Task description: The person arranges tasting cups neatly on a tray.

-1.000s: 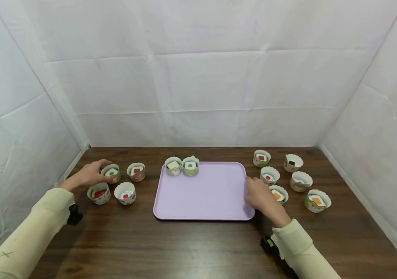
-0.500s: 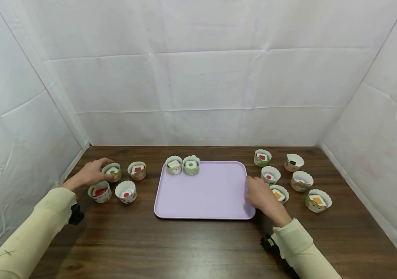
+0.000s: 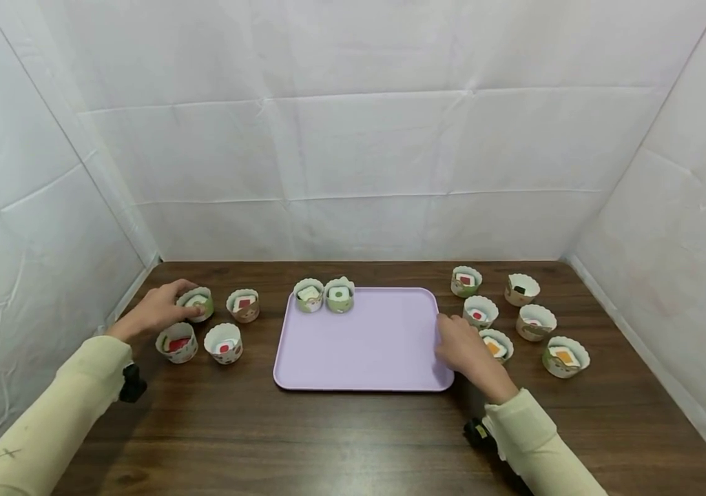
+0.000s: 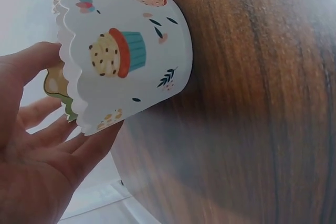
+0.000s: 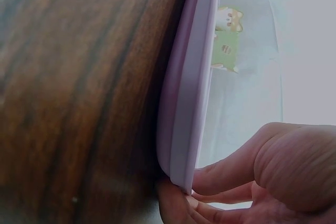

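Observation:
At the left of the head view, my left hand (image 3: 157,311) holds a green paper baking cup (image 3: 205,310), its thumb at the near side and fingers at the far side. A white piece with a green mark lies in that cup. In the left wrist view, a white baking cup (image 4: 123,56) with a cupcake print stands in front of the hand and hides most of its hold. My right hand (image 3: 464,348) pinches the right edge of a lilac tray (image 3: 359,344). The right wrist view has its thumb on the tray's rim (image 5: 197,103) and its fingers underneath.
Two filled baking cups, one pale green (image 3: 310,303) and one green (image 3: 339,300), stand at the tray's back left. Three cups, including a brown one (image 3: 243,313), surround the left hand. Several more, such as an orange-topped one (image 3: 565,365), stand right of the tray.
The left hand's cup has shifted very slightly left and tilts a little, with the thumb now further over its near side. The right hand and tray stay in place.

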A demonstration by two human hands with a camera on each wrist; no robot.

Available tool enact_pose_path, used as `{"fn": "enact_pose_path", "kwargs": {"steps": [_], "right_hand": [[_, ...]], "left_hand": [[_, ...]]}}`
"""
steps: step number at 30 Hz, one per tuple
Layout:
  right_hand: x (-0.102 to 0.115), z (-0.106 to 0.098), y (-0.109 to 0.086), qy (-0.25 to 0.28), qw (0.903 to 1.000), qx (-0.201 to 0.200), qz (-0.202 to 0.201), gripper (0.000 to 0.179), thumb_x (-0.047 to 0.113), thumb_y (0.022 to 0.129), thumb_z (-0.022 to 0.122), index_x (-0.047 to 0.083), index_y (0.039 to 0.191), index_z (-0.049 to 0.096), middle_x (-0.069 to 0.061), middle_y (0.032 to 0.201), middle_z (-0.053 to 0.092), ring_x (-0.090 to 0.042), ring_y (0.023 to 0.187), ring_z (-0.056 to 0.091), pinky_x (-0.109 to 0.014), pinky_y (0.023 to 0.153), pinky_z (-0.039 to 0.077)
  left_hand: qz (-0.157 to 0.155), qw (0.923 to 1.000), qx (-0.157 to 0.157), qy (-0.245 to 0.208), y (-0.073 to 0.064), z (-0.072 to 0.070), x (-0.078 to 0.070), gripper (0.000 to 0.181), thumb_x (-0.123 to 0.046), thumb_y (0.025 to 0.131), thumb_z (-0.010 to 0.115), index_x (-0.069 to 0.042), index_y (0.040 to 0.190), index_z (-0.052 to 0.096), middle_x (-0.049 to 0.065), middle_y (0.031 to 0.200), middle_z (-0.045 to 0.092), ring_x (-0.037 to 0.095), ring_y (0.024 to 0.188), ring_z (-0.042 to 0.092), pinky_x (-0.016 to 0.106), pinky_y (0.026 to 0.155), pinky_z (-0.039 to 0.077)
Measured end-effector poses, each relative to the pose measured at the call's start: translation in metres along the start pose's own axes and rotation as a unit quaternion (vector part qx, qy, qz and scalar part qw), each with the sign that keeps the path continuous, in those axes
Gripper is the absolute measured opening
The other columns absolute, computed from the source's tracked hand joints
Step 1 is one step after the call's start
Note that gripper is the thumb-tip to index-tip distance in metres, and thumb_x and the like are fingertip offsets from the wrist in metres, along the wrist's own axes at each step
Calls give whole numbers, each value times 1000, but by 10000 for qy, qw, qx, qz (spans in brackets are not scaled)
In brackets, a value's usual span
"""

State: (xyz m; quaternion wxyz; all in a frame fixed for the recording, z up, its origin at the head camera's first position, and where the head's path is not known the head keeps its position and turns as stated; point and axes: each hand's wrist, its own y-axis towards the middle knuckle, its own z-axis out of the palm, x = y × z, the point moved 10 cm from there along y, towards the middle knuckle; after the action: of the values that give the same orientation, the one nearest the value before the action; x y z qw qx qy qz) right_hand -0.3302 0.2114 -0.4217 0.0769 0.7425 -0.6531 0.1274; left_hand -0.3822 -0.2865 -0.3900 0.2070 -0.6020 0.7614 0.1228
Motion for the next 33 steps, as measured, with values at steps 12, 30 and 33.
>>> {"fn": "enact_pose_path", "kwargs": {"steps": [12, 30, 33], "right_hand": [[-2, 1, 2, -69, 10000, -38, -52, 37, -3, 81, 60, -12, 117, 62, -27, 103, 65, -39, 93, 61, -55, 77, 56], [0, -1, 3, -63, 9997, -149, -158, 30, -3, 79, 59, -9, 108, 63, -26, 99, 65, -42, 92, 62, -58, 77, 54], [0, -1, 3, -51, 9998, -130, -136, 30, -3, 79, 59, -9, 108, 63, -26, 100, 65, -42, 93, 62, -58, 78, 54]], "left_hand": [[-72, 9963, -453, -727, -4, -4, 1, 65, -35, 101, 66, 3, 149, 44, 28, 120, 65, 24, 82, 72, 33, 68, 60], [64, 9927, -1093, -509, -2, -25, -13, 61, -41, 99, 65, -3, 144, 51, 23, 127, 62, 34, 101, 63, 32, 76, 50], [248, 9900, -1301, -482, -1, -31, -17, 58, -39, 98, 67, -2, 140, 54, 23, 122, 65, 34, 99, 64, 33, 77, 50]]}}
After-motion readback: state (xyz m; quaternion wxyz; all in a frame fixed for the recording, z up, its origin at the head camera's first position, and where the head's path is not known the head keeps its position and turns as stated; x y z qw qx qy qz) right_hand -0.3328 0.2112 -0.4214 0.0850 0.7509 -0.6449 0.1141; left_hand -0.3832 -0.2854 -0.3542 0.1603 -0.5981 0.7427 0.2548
